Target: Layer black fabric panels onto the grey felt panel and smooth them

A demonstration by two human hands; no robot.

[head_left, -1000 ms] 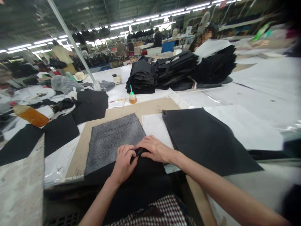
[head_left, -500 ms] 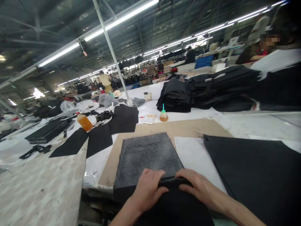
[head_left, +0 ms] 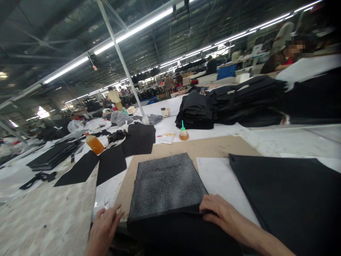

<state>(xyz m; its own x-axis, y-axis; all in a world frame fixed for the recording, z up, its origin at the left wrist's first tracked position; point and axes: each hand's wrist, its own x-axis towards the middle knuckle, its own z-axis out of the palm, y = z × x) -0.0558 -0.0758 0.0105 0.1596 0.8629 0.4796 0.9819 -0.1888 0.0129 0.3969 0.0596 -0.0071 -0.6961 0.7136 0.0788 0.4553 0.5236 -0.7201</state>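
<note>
A black fabric piece with a grey, textured face (head_left: pixel 166 185) lies on a tan board (head_left: pixel 213 145) in front of me. Its plain black part (head_left: pixel 170 231) hangs over the front edge. My right hand (head_left: pixel 217 213) pinches the fold at the right, thumb below and fingers on top. Away from the fabric, my left hand (head_left: pixel 105 224) is at the board's front left corner, fingers slightly apart and nothing visible in them. Further right lies a smooth black sheet (head_left: pixel 287 192), beside white paper (head_left: pixel 215 174).
A squeeze bottle with a green nozzle (head_left: pixel 183 133) stands behind the board. Black cut pieces (head_left: pixel 112 163) and a bottle of amber liquid (head_left: pixel 94 143) are at the left. Stacked black fabric (head_left: pixel 197 108) lies behind. A pale padded surface (head_left: pixel 48 217) fills the lower left. Other people work further back.
My left hand has let go of the fabric fold and moved left to the board's corner. The right hand stays on the fold. The view has shifted slightly.
</note>
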